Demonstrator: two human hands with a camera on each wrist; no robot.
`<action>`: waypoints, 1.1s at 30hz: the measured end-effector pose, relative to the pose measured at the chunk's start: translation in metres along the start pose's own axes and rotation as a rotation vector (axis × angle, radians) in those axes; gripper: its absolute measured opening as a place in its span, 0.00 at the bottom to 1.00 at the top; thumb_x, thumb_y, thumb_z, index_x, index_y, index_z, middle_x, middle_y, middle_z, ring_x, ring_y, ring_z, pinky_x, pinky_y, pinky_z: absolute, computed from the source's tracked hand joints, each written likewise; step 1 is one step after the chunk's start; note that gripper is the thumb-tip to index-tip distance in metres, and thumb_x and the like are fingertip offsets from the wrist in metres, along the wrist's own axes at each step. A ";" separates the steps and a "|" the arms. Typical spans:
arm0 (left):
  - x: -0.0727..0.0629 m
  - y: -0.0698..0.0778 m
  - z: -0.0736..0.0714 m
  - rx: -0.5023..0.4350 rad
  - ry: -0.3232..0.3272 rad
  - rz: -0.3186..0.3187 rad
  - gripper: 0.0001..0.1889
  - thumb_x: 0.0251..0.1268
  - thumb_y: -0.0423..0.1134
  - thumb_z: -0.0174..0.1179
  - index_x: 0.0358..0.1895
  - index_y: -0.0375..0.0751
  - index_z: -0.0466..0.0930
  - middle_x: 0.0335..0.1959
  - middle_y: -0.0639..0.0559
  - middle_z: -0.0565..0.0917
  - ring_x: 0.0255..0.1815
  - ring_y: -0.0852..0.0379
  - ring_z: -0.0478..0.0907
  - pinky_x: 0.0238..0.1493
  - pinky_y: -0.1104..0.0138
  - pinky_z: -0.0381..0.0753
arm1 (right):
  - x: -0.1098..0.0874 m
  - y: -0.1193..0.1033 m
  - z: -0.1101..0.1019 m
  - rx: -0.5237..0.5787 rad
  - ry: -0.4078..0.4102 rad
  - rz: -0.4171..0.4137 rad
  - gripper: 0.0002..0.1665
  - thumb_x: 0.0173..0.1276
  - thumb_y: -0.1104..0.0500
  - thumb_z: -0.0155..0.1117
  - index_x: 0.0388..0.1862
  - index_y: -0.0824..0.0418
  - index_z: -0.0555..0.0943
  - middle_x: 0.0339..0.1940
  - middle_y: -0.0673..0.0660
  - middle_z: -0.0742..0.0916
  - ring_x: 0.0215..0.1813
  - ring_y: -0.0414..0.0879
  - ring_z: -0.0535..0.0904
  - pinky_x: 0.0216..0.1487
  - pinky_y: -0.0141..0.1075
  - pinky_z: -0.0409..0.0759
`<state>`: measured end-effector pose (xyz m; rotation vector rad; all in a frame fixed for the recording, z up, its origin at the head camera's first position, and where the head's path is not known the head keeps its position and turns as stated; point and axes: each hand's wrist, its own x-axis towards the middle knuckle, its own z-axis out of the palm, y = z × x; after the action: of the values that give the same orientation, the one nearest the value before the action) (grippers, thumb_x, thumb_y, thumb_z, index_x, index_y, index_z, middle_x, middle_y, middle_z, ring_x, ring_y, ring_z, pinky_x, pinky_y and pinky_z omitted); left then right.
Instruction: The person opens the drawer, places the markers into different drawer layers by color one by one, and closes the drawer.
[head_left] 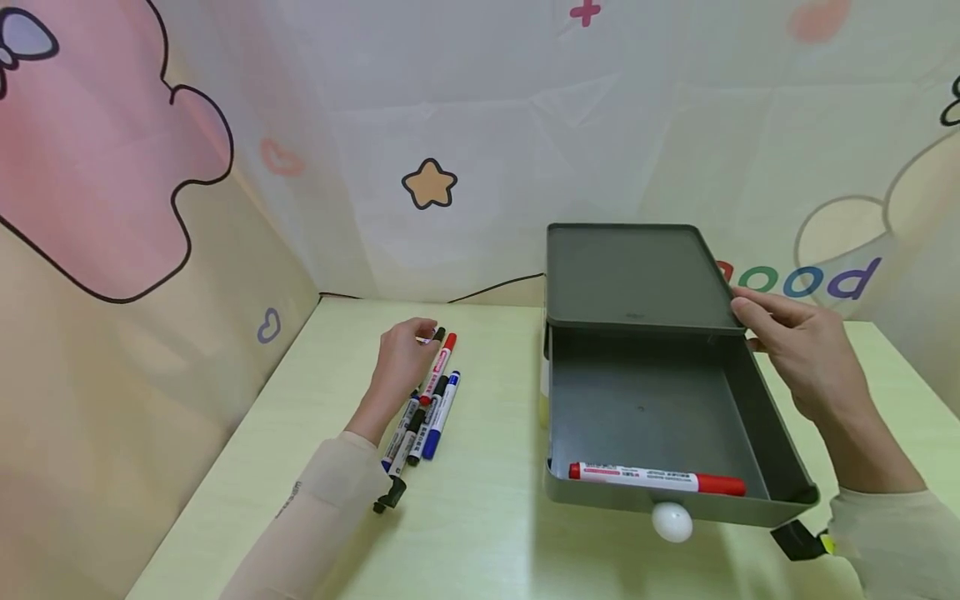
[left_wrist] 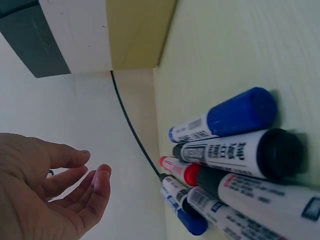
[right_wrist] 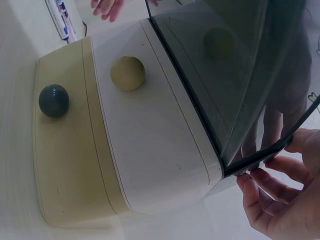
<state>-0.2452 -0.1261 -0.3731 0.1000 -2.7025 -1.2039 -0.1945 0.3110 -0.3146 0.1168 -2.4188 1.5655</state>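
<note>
My left hand (head_left: 405, 358) hovers over a bunch of markers (head_left: 440, 412) on the table, its fingers loosely bent. In the left wrist view, the left hand (left_wrist: 65, 185) stands apart from the markers (left_wrist: 225, 155), with nothing between thumb and fingers. At the right stands a small drawer cabinet (head_left: 630, 275), its grey top drawer (head_left: 637, 400) pulled out. A red-capped marker (head_left: 652, 477) lies across the drawer's front. My right hand (head_left: 810, 358) grips the cabinet's right top edge; in the right wrist view, the right hand's (right_wrist: 285, 190) fingertips touch a dark edge.
Below the grey drawer are a white drawer (right_wrist: 155, 135) with a yellowish knob and a cream drawer (right_wrist: 70, 165) with a dark knob, both pushed in. A white knob (head_left: 672, 522) juts from the open drawer. A printed cloth (head_left: 465, 100) hangs behind the table.
</note>
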 end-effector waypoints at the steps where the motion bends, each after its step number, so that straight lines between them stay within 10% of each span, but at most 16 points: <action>1: 0.002 -0.002 0.002 0.004 -0.003 -0.008 0.18 0.73 0.32 0.62 0.63 0.34 0.82 0.55 0.38 0.85 0.56 0.43 0.78 0.56 0.55 0.80 | 0.000 0.000 0.000 0.002 0.001 -0.001 0.30 0.79 0.52 0.62 0.74 0.62 0.73 0.45 0.27 0.83 0.47 0.30 0.78 0.42 0.19 0.77; 14: 0.019 -0.012 0.020 0.217 -0.031 -0.100 0.18 0.72 0.34 0.60 0.62 0.37 0.84 0.57 0.43 0.86 0.36 0.49 0.79 0.30 0.63 0.72 | 0.000 0.000 0.001 -0.013 -0.001 -0.006 0.31 0.80 0.50 0.61 0.74 0.63 0.73 0.47 0.27 0.81 0.49 0.28 0.77 0.42 0.18 0.77; 33: 0.027 -0.021 0.042 0.389 -0.048 -0.139 0.12 0.73 0.32 0.60 0.55 0.34 0.86 0.43 0.41 0.86 0.31 0.49 0.80 0.31 0.63 0.80 | -0.001 0.002 0.000 -0.005 -0.009 0.009 0.31 0.79 0.49 0.61 0.74 0.62 0.73 0.49 0.28 0.81 0.49 0.29 0.77 0.42 0.19 0.78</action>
<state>-0.2805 -0.1126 -0.4124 0.3190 -2.9788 -0.7015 -0.1941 0.3121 -0.3166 0.1127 -2.4334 1.5658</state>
